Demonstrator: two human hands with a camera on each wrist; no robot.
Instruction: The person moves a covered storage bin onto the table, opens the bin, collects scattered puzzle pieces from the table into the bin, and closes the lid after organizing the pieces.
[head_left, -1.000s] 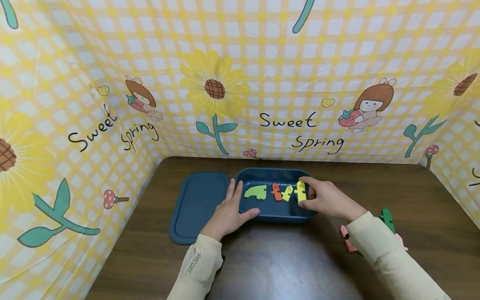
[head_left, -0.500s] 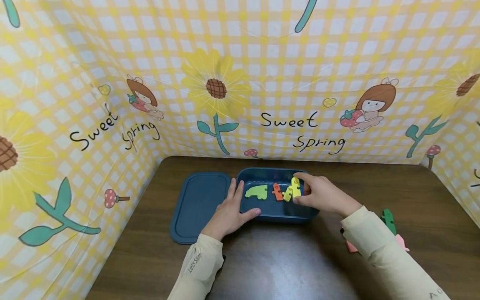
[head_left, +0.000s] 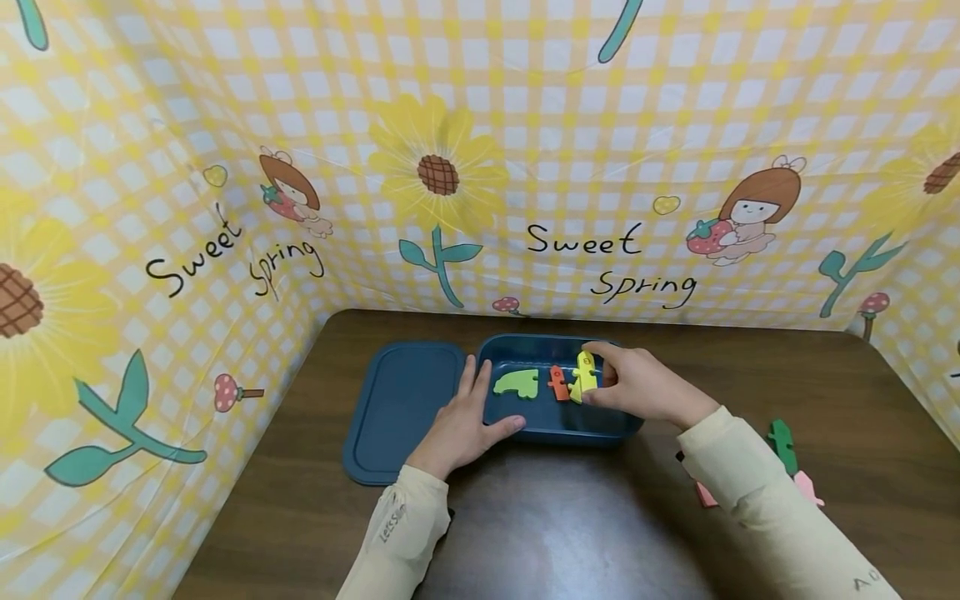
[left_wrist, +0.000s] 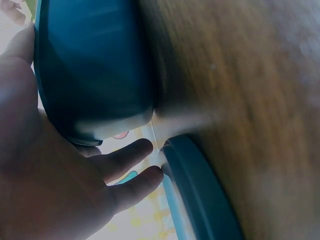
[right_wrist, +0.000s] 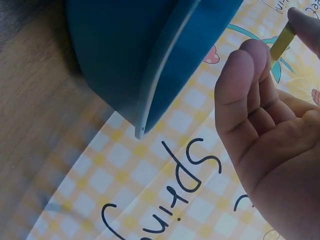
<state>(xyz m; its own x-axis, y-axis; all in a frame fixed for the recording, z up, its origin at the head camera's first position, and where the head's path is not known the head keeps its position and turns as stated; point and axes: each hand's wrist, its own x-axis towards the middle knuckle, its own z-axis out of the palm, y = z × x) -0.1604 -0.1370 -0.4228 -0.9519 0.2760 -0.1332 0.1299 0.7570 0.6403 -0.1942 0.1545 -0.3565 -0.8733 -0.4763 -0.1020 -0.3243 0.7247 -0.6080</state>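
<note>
A dark blue box (head_left: pixel 558 435) holds a light green puzzle piece (head_left: pixel 519 383), an orange-red piece (head_left: pixel 558 383) and a small yellow piece (head_left: pixel 575 392). Over its right half, my right hand (head_left: pixel 647 385) pinches a taller yellow puzzle piece (head_left: pixel 586 372) between thumb and fingertips. This piece overlaps the smaller yellow one; whether they are joined, I cannot tell. In the right wrist view the pinched yellow piece (right_wrist: pixel 283 44) shows edge-on. My left hand (head_left: pixel 456 427) rests at the box's left end, its fingers extended and its thumb over the front rim.
The blue lid (head_left: pixel 405 417) lies flat on the wooden table, left of the box. Near my right sleeve lie a dark green piece (head_left: pixel 782 446) and pink pieces (head_left: pixel 807 488), partly covered by the arm. A checked cloth (head_left: pixel 570 150) hangs behind the table.
My right hand has moved left with the taller yellow piece, bringing it from beside the smaller yellow piece to over it. The left hand has stayed at the box.
</note>
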